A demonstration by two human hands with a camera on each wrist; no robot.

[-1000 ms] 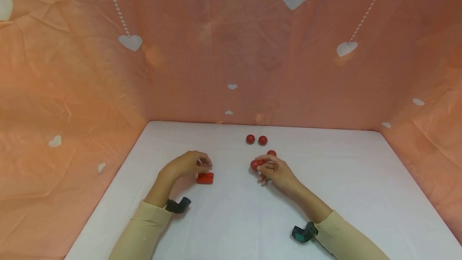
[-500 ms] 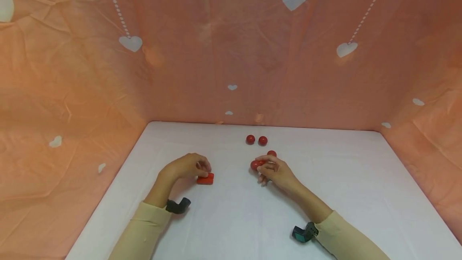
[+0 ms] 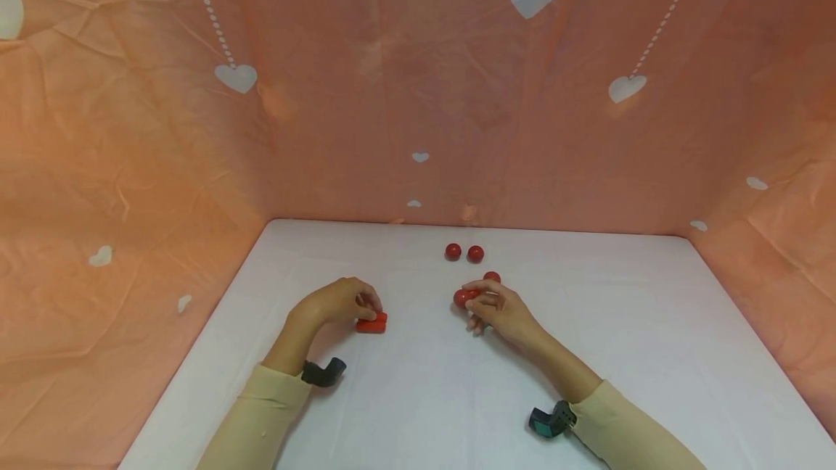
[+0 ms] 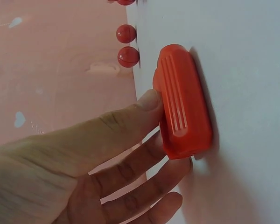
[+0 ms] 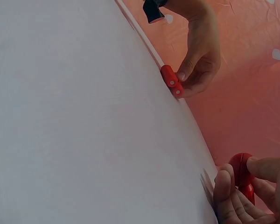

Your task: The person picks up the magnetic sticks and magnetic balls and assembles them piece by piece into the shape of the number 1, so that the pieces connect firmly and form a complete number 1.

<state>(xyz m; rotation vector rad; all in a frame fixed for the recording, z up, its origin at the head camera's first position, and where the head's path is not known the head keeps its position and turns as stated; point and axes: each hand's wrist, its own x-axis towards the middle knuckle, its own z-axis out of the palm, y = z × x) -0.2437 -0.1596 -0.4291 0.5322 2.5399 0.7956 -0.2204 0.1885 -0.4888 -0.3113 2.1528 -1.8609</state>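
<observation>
A short red plastic piece [image 3: 372,325] with ridges along its face lies on the white table, and its end shows two pale dots in the right wrist view. My left hand [image 3: 341,299] pinches it, the thumb [image 4: 149,100] pressed on its edge and the other fingers behind and below. Farther right, my right hand [image 3: 506,312] grips a shiny red ball [image 3: 461,299] between thumb and fingers close over the table. In the right wrist view this ball [image 5: 242,167] shows a seam, and another red part [image 5: 247,192] shows under it, partly hidden by fingers.
Behind the right hand sits a red ball [image 3: 492,277], partly covered. Two more red balls, a left one [image 3: 453,252] and a right one [image 3: 475,254], stand near the table's back edge. An orange sheet [image 3: 418,93] with white hearts surrounds the table [image 3: 418,397].
My left hand has come down slightly, and its thumb has moved onto the red ridged piece. The right hand and the balls stay where they were.
</observation>
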